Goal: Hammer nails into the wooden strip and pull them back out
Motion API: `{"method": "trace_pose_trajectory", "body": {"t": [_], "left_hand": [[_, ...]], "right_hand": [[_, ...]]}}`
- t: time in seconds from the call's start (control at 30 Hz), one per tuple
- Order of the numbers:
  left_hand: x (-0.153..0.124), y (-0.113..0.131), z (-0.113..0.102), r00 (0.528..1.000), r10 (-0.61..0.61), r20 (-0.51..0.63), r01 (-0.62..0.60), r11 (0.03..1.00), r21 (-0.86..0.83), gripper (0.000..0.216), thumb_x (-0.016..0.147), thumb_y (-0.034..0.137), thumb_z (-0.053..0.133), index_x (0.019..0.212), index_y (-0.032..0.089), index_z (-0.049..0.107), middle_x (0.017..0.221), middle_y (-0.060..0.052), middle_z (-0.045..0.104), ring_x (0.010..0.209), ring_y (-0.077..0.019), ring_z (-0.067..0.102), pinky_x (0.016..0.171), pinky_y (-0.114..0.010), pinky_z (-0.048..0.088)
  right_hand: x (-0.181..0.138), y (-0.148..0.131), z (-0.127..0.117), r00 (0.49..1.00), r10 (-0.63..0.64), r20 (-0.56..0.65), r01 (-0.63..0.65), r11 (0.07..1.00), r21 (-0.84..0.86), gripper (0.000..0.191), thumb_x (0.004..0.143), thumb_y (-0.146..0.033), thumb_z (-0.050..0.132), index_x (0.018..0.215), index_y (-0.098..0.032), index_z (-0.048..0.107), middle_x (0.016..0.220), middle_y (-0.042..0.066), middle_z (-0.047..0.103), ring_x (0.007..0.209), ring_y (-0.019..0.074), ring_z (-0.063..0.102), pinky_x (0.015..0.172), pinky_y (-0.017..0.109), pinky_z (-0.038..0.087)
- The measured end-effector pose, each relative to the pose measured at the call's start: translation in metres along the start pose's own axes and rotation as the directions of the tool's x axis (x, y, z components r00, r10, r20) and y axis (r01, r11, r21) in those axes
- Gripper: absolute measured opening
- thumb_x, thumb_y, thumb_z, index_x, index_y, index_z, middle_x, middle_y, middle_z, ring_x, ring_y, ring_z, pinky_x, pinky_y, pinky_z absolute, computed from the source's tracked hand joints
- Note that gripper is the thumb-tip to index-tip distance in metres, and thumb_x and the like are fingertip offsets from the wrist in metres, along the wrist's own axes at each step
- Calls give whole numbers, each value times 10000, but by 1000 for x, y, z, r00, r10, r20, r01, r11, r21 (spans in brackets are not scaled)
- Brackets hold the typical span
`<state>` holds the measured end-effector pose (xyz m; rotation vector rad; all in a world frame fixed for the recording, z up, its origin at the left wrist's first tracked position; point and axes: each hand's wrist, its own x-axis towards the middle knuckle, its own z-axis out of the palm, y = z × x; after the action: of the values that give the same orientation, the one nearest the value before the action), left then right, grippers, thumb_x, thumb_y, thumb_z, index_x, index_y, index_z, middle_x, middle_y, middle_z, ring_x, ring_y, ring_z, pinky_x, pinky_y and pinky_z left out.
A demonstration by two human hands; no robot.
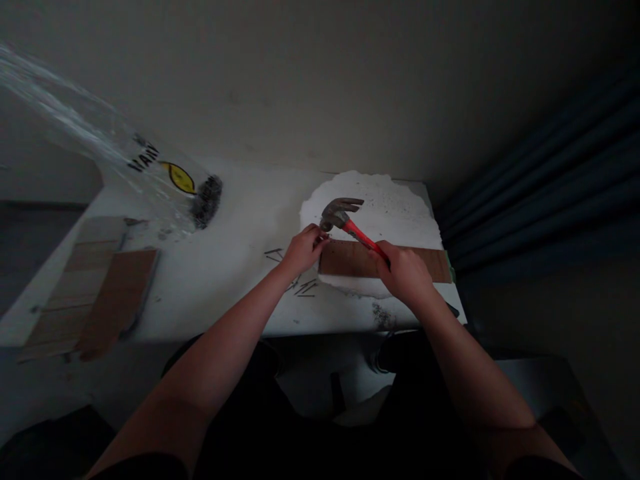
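Note:
My right hand [407, 273] is closed around the red handle of a claw hammer [343, 208]. The hammer's metal head hangs just above the fingertips of my left hand [303, 250]. Those fingers are pinched together at the upper left corner of a brown wooden board [345, 259]; what is between them is too small and dark to make out. The board lies flat on a round white sheet [385, 200] with ragged edges. Several loose nails [305, 288] lie on the table below my left wrist, and others [273, 253] lie beside it.
On the left of the white table [240, 200] lie pieces of wood board [117, 293]. Behind them is a clear plastic bag [150, 167] with dark contents at its end. Dark crumbs [383, 315] lie near the front edge. A dark curtain [550, 153] hangs on the right.

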<state>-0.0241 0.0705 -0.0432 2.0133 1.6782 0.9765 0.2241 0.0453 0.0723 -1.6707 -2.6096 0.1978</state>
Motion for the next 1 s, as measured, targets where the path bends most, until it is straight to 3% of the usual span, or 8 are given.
{"method": "trace_pose_trajectory", "body": {"t": [0.57, 1.0], "left_hand": [[-1, -1, 1, 999, 50, -3, -50, 999, 3, 87, 920, 248, 521, 903, 186, 578, 953, -66, 603, 870, -191, 599, 813, -331, 498], [-1, -2, 1, 1000, 19, 3, -19, 998, 51, 110, 921, 277, 532, 880, 186, 578, 931, -75, 602, 860, -206, 596, 805, -347, 498]], "right_hand": [[0, 1, 0, 1000, 27, -16, -27, 999, -34, 444, 1010, -485, 293, 1149, -239, 636, 831, 88, 706, 673, 220, 602, 599, 306, 314], [-1, -1, -1, 1000, 0, 10, 0, 999, -37, 429, 1013, -473, 302, 1199, -261, 624, 848, 88, 722, 676, 226, 619, 605, 310, 325]]}}
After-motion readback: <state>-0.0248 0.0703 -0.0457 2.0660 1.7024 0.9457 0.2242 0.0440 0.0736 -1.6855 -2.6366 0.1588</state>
